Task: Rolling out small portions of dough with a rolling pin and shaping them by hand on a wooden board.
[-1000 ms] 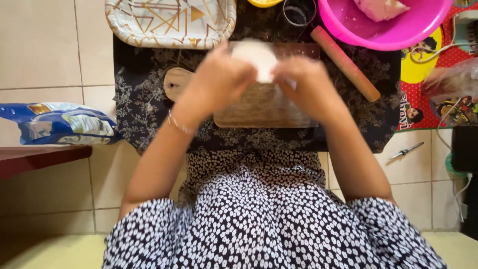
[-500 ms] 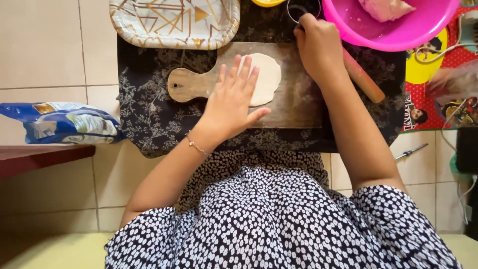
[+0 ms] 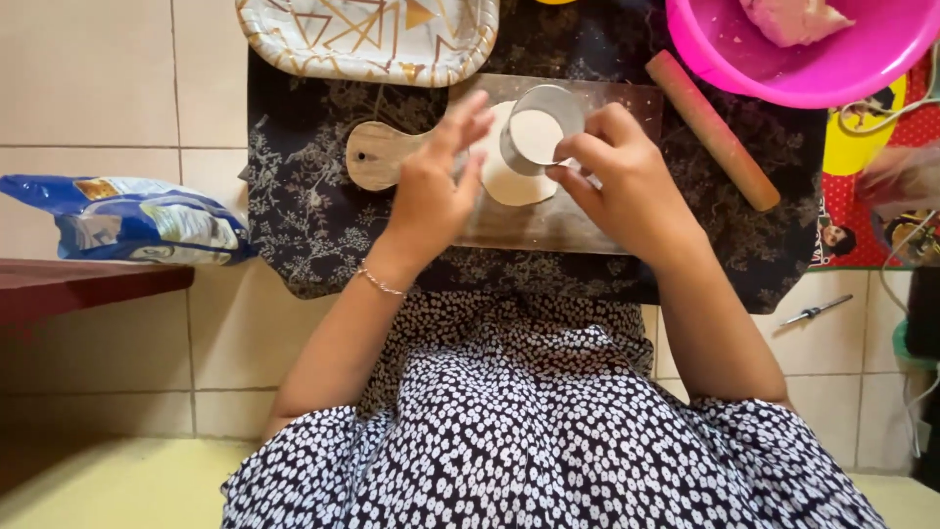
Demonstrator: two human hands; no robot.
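The right hand [image 3: 627, 186] pinches a round metal cutter [image 3: 541, 129] by its rim between thumb and fingers [image 3: 578, 155], tilted over a flat disc of white dough [image 3: 511, 168]. The left hand [image 3: 436, 186] hovers just beside the cutter, fingers spread and loosely open, gripping nothing. The dough lies on a wooden board [image 3: 548, 220] with a short handle, set on a dark flowered cloth [image 3: 304, 211] over the tiled floor. A wooden rolling pin [image 3: 713, 129] rests beside the board, a pink bowl [image 3: 813, 69] with more dough beyond it, a patterned paper plate [image 3: 372, 34] above, a blue packet [image 3: 137, 220] off to the left. Half a second earlier the left palm lay flat on the dough while the right hand reached up toward the bowl; the cutter has since come over the dough.
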